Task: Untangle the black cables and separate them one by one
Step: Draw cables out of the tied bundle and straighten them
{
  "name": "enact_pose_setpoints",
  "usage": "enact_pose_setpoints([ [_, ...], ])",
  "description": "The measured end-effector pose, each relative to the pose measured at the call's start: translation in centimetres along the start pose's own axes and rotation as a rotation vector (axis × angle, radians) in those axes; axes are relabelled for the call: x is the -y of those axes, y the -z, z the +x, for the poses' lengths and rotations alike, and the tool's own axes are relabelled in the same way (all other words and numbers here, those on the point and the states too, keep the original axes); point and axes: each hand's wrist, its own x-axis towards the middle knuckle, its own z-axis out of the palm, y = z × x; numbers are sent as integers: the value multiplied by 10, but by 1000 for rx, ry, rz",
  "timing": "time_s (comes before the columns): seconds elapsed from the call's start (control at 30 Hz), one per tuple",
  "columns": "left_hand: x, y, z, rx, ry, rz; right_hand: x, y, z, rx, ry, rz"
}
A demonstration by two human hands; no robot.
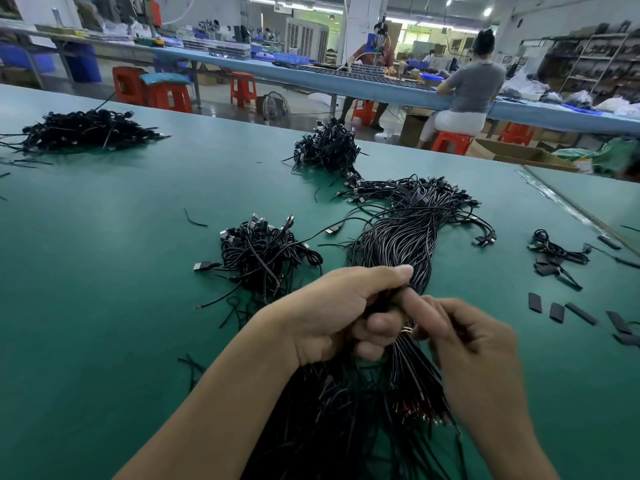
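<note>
A long bundle of black cables (403, 237) runs from its USB plugs at the far end down to bare, copper-tipped wire ends (420, 408) near me. My left hand (341, 311) grips this bundle around its middle, thumb on top. My right hand (472, 341) is just right of it, fingers curled, pinching cable strands at the bundle below the left hand's grip. What the fingertips hold exactly is hidden. More loose black cables (332, 420) lie under my forearms.
On the green table (114, 258) lie separate cable heaps: one left of the bundle (263, 258), one farther back (327, 148), one at the far left (86, 129). Small black sleeve pieces (557, 311) lie at the right. People sit at a bench beyond.
</note>
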Motion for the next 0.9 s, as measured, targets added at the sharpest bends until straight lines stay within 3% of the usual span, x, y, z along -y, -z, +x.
enact_pose_setpoints([
  [0.1,-3,-3,0,18,-122,-234,-1,-5,-4,106,-15,-10],
  [0.2,-3,-2,5,-130,-288,-327,-3,-7,-7,188,29,-108],
  [0.27,-2,-2,9,-278,-353,-263,-1,-7,-9,204,53,-98],
  [0.33,1,-4,10,-433,-368,-63,2,-6,-10,183,108,-99],
  [0.4,4,-9,11,-524,-344,328,3,-3,-8,132,166,-106],
  [0.5,5,-13,6,-388,-95,830,4,2,-7,49,252,-157],
  [0.57,3,-15,1,-226,91,712,4,4,-7,-5,266,-163],
  [0.63,0,-14,-4,-137,149,551,4,4,-7,-68,236,-117],
  [0.73,-5,-10,-7,-99,94,368,2,3,-7,-109,209,-74],
  [0.9,-12,-9,-8,-11,-163,-236,-4,-3,-7,-28,112,-114],
])
